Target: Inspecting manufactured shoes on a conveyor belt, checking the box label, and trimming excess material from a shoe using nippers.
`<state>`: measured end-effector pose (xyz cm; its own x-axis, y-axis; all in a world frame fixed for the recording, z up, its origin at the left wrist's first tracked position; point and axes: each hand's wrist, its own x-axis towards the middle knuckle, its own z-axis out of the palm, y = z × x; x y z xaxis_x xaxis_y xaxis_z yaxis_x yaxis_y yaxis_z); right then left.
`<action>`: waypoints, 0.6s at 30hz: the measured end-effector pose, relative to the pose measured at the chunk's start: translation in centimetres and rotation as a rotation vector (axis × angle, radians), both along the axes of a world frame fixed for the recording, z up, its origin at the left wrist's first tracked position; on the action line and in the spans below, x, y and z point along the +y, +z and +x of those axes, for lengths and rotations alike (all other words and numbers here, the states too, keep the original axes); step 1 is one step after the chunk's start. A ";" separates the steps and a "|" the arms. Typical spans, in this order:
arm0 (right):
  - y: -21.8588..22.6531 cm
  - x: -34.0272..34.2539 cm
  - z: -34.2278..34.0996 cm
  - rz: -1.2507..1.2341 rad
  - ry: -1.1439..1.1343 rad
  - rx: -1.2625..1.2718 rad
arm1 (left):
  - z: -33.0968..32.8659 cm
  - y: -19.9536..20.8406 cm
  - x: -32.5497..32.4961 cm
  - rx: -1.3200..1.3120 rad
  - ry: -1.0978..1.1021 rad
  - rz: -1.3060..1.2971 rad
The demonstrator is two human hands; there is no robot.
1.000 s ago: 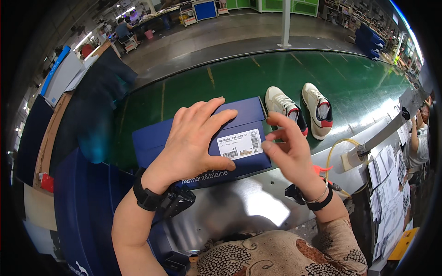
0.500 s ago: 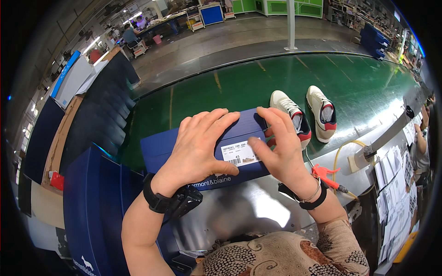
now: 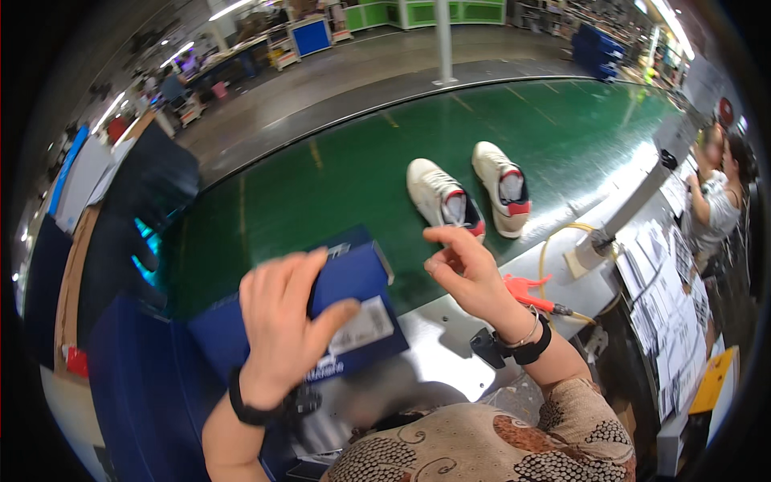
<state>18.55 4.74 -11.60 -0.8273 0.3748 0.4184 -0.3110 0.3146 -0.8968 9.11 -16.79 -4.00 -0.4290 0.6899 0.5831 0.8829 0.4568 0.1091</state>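
Note:
A blue shoebox point(image 3: 365, 277) with a white label on its near side sits tilted at the near edge of the green belt. My left hand point(image 3: 281, 325) grips it, fingers over the top and thumb across the label side. To the right, my right hand point(image 3: 466, 277) is in the air, away from the box, with bent fingers and a gap between thumb and forefinger; nothing shows in it. Beyond that hand stand two cream sneakers with red and navy heels, a left-hand one point(image 3: 434, 189) and a right-hand one point(image 3: 499, 181), both with pale stuffing inside.
The green conveyor belt point(image 3: 281, 201) runs across in front of me. A red air gun point(image 3: 534, 296) with a yellow hose lies on the metal ledge at right. Printed sheets point(image 3: 658, 321) hang beyond it. More blue boxes point(image 3: 152, 377) stand at left. Another person point(image 3: 719, 193) is at far right.
My right hand has let go of the shoebox and come away from it. The box has shifted left and turned under my left hand. The whole view has swung to the right.

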 end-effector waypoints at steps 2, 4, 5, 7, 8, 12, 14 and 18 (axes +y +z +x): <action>-2.4 3.1 1.3 0.135 -0.002 -0.315 | 2.7 -1.7 -0.9 0.027 -0.002 -0.049; -4.8 6.4 3.1 0.346 -0.029 -0.491 | 5.8 -4.2 -1.9 0.122 0.044 -0.045; -6.0 8.0 3.7 0.316 -0.033 -0.649 | 6.6 -5.9 -2.2 0.137 0.035 -0.055; -8.0 11.2 6.0 0.294 -0.064 -0.826 | 6.6 -8.9 -1.3 0.147 -0.010 -0.031; -9.1 12.5 7.4 0.460 -0.113 -0.920 | 6.0 -10.3 -0.7 0.142 -0.017 -0.019; -11.5 13.7 10.3 0.790 -0.049 -1.195 | 2.2 -14.5 1.4 0.048 -0.091 -0.045; -12.9 14.1 11.8 0.871 -0.040 -1.122 | 0.1 -15.8 2.5 -0.047 -0.100 -0.098; -11.9 12.9 12.4 1.048 -0.078 -0.970 | -2.8 -16.9 3.1 -0.259 0.253 -0.321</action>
